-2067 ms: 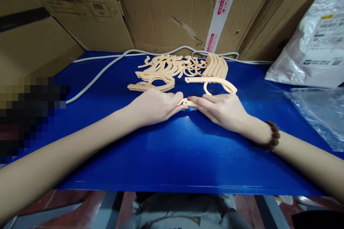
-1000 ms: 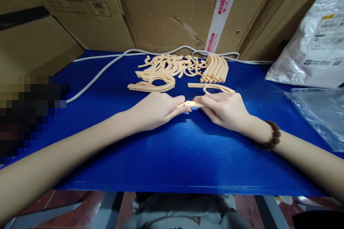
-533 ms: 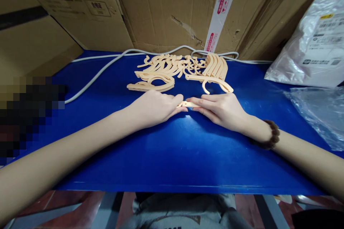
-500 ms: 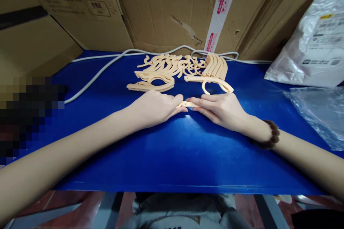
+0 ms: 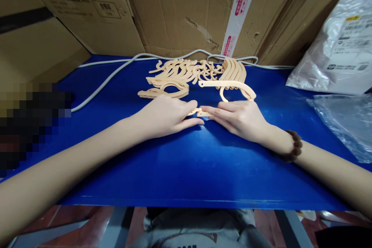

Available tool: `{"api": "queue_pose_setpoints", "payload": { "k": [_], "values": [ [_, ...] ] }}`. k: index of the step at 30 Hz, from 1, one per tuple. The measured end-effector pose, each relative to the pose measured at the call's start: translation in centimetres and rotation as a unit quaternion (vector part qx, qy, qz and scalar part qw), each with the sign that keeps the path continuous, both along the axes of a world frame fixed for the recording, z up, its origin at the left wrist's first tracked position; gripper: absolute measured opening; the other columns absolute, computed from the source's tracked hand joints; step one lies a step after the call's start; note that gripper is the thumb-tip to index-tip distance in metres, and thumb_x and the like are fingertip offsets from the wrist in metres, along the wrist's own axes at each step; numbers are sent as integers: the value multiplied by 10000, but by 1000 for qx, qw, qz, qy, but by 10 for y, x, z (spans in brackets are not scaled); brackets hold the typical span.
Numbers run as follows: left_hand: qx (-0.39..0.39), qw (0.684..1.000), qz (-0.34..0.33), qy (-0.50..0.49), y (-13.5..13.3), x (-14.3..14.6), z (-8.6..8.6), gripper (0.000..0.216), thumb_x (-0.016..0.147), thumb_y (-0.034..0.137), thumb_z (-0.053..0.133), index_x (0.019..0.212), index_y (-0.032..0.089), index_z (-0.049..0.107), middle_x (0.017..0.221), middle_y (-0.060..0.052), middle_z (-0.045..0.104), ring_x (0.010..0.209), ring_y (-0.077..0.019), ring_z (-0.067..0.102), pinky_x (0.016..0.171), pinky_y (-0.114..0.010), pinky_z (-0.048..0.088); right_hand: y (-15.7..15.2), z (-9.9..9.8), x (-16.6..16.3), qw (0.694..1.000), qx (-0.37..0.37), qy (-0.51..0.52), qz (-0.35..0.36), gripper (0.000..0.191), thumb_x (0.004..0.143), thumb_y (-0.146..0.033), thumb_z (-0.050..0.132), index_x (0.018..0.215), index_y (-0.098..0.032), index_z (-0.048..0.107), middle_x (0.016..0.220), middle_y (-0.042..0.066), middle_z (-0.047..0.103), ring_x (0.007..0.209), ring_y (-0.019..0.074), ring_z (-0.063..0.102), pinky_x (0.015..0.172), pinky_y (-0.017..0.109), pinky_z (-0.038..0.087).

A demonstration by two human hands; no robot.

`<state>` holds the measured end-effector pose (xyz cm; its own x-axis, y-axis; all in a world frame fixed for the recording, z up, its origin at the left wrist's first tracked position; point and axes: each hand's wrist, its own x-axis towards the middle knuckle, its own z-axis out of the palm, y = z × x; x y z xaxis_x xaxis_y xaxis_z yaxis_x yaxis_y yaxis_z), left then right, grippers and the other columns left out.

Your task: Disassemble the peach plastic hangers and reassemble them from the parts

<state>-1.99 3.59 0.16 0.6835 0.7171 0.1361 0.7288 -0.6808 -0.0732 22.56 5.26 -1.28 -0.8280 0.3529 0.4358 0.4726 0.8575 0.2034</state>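
Observation:
My left hand (image 5: pixel 171 114) is closed, pinching a small curved cream plastic piece (image 5: pixel 193 112) between thumb and fingers. My right hand (image 5: pixel 240 118), with a dark fuzzy band at its wrist, grips cream folding hanger arms (image 5: pixel 229 84). One long arm, with a hole at its left end, rises above the knuckles and bends down at the right. A second arm end (image 5: pixel 202 114) sticks out from the fingertips and meets the left hand's piece. My fingers hide most of this joint. Just beyond my left hand lie stacked folded hangers (image 5: pixel 168 92).
At the back of the blue table (image 5: pixel 180 170) lie many loose curved hanger parts (image 5: pixel 177 69) and a row of matching arms (image 5: pixel 235 71). A white cable (image 5: pixel 107 81) runs behind them. Cardboard boxes (image 5: pixel 174 11) stand at the rear; plastic bags (image 5: pixel 334 54) lie right.
The long arm above my right hand has tilted, its bent right end swinging out slightly. My left fingers have spread a little, with the lower finger farther from the thumb.

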Motion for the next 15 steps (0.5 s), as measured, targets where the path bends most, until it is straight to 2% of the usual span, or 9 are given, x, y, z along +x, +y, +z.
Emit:
{"api": "queue_pose_setpoints", "payload": {
  "k": [5, 10, 15],
  "values": [
    [71, 997, -12, 8, 2, -1, -7, 493, 1031, 558, 370, 888, 161, 624, 597, -43, 620, 504, -193, 555, 475, -268, 214, 0, 0, 0, 1000, -2, 20, 12, 344, 1058, -301, 476, 1274, -123, 675, 760, 0, 682, 651, 119, 621, 564, 267, 361],
    [179, 983, -31, 31, 2, -2, -9, 536, 1059, 512, 285, 860, 155, 632, 597, -63, 624, 475, -192, 554, 447, -273, 179, 1, -1, 0, 998, -47, 36, 17, 340, 1059, -308, 466, 1249, -129, 685, 795, 9, 700, 671, 124, 641, 572, 253, 374],
    [221, 974, -49, 30, 3, -3, -10, 579, 1074, 478, 215, 819, 151, 619, 584, -68, 609, 483, -199, 577, 432, -278, 179, 2, -1, 0, 996, -75, 51, 23, 325, 1053, -317, 480, 1200, -136, 706, 810, 12, 710, 667, 121, 638, 570, 244, 374]
  ]
}}
